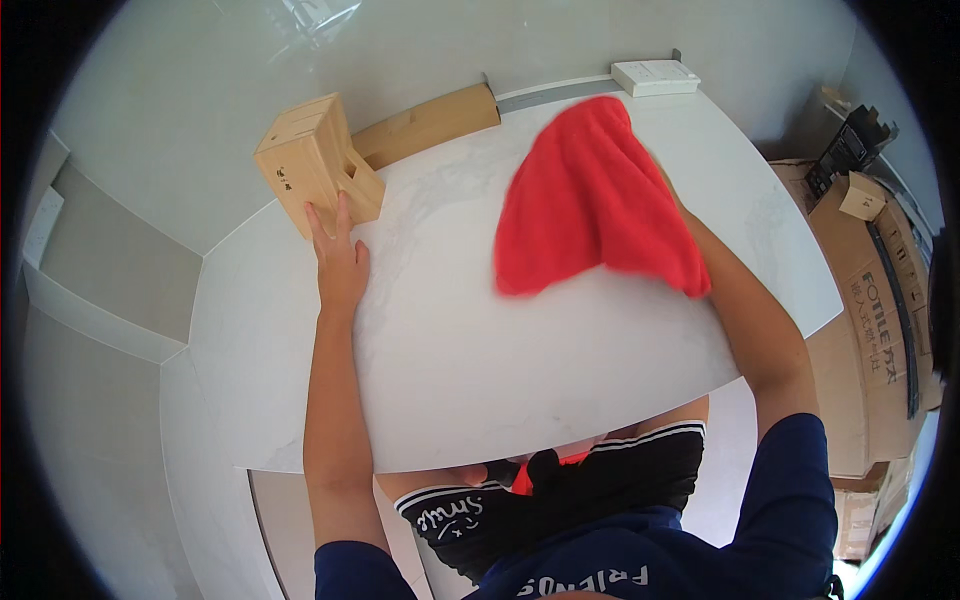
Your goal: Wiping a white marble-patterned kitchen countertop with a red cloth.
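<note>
A wooden knife block (pixel 304 157) with slots in its top stands at the back left of the white marbled countertop (pixel 450 360). Against its lower front rests my left hand (pixel 335 255), fingers spread and not wrapped around it. A red cloth (pixel 592 202), slightly blurred, hangs in folds over the right half of the counter. At the cloth's upper right edge is my right hand (pixel 666 174), mostly hidden behind the fabric; it holds the cloth up, though its fingers cannot be seen.
Along the back wall lie a long cardboard box (pixel 431 124) and a white power socket box (pixel 655 77). Large cardboard cartons (pixel 862 337) are stacked beyond the counter's right edge, with a black box (pixel 847 150) on top. The counter's front edge crosses just above my lap.
</note>
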{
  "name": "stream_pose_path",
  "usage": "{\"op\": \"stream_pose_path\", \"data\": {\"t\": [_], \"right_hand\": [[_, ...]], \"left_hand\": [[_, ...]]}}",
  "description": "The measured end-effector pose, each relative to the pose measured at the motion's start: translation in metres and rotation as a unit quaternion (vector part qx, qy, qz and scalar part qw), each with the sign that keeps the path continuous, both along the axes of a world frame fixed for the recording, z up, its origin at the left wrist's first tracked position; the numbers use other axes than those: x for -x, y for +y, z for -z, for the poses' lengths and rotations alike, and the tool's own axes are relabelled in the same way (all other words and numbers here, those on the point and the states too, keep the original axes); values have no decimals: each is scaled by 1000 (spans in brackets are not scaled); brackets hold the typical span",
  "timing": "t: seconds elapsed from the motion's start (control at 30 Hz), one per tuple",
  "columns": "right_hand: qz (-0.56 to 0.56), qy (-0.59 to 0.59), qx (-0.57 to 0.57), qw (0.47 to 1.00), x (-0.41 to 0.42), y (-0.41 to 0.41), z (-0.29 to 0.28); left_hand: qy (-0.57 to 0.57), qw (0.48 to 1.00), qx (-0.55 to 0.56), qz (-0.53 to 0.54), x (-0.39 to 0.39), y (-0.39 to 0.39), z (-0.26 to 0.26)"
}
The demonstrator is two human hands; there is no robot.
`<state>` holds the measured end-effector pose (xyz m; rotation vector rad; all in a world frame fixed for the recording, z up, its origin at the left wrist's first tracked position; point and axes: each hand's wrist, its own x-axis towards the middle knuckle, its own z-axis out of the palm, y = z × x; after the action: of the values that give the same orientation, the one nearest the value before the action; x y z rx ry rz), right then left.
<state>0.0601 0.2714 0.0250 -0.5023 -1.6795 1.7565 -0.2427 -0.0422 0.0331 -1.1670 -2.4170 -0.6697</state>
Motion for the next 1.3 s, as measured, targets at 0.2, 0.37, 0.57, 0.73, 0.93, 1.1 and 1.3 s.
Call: {"op": "stream_pose_path", "data": {"t": [0.2,0.37,0.57,0.73,0.93,1.1,1.3], "right_hand": [[-99,-165,-430,882,-2,-61,-1],[-260,-17,-496,828,6,-148,-1],[-254,44,-542,800,13,-110,-29],[179,12,-202,963,3,37,11],[238,222,135,936,-12,82,6],[-60,73,208,973,17,-35,-22],[-463,-112,-329,815,-12,-165,-57]], "left_hand": [[-24,1000,2,0,-5,-3,-3],[-9,1000,-8,22,-1,0,2],[-13,1000,-2,8,1,0,2],[-18,999,-10,28,2,0,0],[-25,996,-67,59,2,-3,2],[-37,997,-64,17,19,-11,16],[-126,991,-38,-23,19,-2,18]]}}
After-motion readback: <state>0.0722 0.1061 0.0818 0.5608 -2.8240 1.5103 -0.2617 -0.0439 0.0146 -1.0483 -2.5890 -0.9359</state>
